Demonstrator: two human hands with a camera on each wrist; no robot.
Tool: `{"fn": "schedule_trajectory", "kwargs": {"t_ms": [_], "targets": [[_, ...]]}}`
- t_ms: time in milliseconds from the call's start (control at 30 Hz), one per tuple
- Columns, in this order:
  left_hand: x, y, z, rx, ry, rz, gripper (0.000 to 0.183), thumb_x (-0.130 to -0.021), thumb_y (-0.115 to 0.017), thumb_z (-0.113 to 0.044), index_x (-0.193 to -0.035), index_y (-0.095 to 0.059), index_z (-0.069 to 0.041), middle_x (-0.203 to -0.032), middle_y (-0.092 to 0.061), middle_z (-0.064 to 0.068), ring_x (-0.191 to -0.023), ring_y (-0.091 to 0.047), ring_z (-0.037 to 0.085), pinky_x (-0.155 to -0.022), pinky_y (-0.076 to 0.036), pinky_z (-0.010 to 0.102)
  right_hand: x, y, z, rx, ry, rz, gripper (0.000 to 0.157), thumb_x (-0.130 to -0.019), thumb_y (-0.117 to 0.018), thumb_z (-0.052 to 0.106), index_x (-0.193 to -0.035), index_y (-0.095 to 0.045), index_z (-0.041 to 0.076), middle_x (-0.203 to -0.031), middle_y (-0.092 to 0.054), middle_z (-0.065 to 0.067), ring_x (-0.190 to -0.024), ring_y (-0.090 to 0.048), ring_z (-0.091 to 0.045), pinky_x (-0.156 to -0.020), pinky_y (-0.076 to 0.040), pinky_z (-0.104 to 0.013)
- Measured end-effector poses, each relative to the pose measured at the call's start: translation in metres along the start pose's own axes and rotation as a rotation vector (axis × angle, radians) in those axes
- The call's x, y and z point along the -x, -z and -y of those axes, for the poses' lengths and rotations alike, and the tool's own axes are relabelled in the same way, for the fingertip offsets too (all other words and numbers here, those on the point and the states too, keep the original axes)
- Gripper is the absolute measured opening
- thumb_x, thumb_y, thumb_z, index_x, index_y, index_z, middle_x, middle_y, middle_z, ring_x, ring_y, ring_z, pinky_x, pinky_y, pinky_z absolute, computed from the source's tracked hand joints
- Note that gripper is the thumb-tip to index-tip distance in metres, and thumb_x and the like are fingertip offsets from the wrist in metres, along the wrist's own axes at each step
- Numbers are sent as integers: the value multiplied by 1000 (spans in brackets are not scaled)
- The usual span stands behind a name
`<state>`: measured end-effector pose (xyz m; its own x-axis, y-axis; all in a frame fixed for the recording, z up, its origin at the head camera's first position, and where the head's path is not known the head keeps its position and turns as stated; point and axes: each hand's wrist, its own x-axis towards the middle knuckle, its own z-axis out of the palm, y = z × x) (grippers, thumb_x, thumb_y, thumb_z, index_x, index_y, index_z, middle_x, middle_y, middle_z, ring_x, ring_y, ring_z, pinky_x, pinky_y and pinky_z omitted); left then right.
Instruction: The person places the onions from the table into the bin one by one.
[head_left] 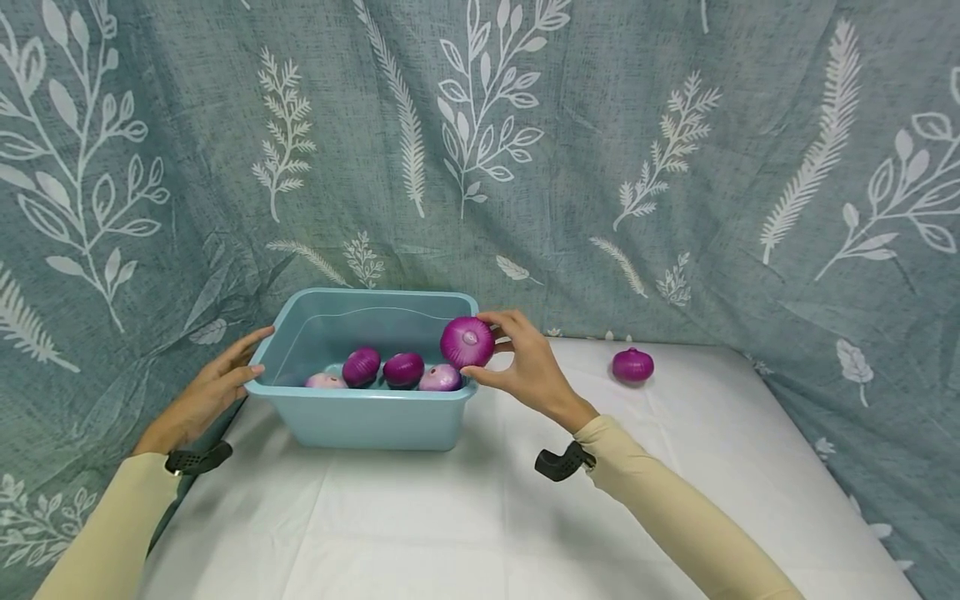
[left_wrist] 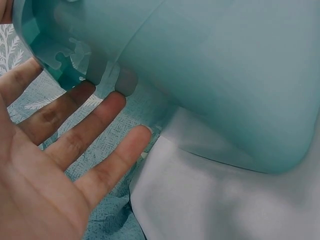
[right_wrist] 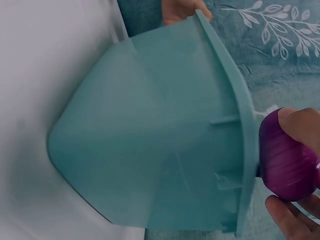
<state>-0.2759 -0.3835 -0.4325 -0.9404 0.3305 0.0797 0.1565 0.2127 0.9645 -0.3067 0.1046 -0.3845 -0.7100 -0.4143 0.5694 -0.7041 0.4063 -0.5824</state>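
Observation:
My right hand [head_left: 528, 367] pinches a purple onion [head_left: 467, 342] between thumb and fingers at the right rim of a light blue plastic tub [head_left: 367, 421]. In the right wrist view the held onion [right_wrist: 287, 157] appears just beyond the tub's rim. Inside the tub lie two more purple onions, one [head_left: 362, 367] left of the other [head_left: 403, 370], plus a pale purple one [head_left: 440, 378] and a whitish one [head_left: 326, 381], partly hidden by the front wall. My left hand [head_left: 206, 396] rests at the tub's left rim; its fingers are nearly straight in the left wrist view.
Another purple onion [head_left: 632, 366] sits on the white-covered table [head_left: 420, 525], to the right of the tub and near the back. A grey-green leaf-patterned cloth [head_left: 570, 167] hangs behind the table and along its sides. Each wrist wears a black band [head_left: 198, 458].

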Motion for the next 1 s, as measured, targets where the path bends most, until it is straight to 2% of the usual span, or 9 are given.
{"fn": "schedule_trajectory", "kwargs": {"t_ms": [133,333,433,567,767,1000], "targets": [[0,-1,1,3,0,2,65,-112,-46,-23,-167,-14,-33,-172,8,10,-153,7,49,-108,-8,81,4,-6,1,-7,17,24,73,-78,-94,26,-140,-60,9,-127,-58,-5,-104,-65,-17,-86,-58,-27],[1,-2,4,3,4,7,65,-112,-46,-22,-167,-13,-33,-172,9,10,-153,7,49,-108,-9,80,13,-8,-4,-14,26,40,67,-81,-92,23,-139,-62,8,-125,-61,-14,-102,-66,-24,-88,-58,-30],[1,-3,5,5,3,6,65,-112,-45,-23,-167,-13,-33,-172,8,11,-153,6,50,-109,-10,79,17,-5,-11,-1,23,32,66,-82,-91,23,-139,-62,6,-123,-63,-11,-103,-67,-25,-88,-58,-31],[1,-3,4,7,1,0,65,-112,-45,-23,-167,-13,-34,-172,6,13,-152,3,50,-108,-12,79,21,3,-26,55,5,1,61,-84,-89,27,-137,-64,11,-124,-65,-4,-104,-66,-22,-85,-59,-32],[2,-2,3,2,1,-4,64,-112,-45,-23,-167,-13,-35,-172,6,12,-153,3,50,-108,-14,77,29,24,-61,170,-89,-32,57,-87,-86,34,-137,-65,16,-123,-64,-4,-105,-64,-19,-83,-59,-36],[2,-2,3,3,-2,-4,64,-112,-45,-24,-167,-14,-36,-172,8,9,-153,7,48,-108,-10,79,43,54,-109,249,-252,-59,58,-89,-84,33,-138,-63,10,-126,-62,-12,-107,-62,-29,-84,-58,-44]]}}
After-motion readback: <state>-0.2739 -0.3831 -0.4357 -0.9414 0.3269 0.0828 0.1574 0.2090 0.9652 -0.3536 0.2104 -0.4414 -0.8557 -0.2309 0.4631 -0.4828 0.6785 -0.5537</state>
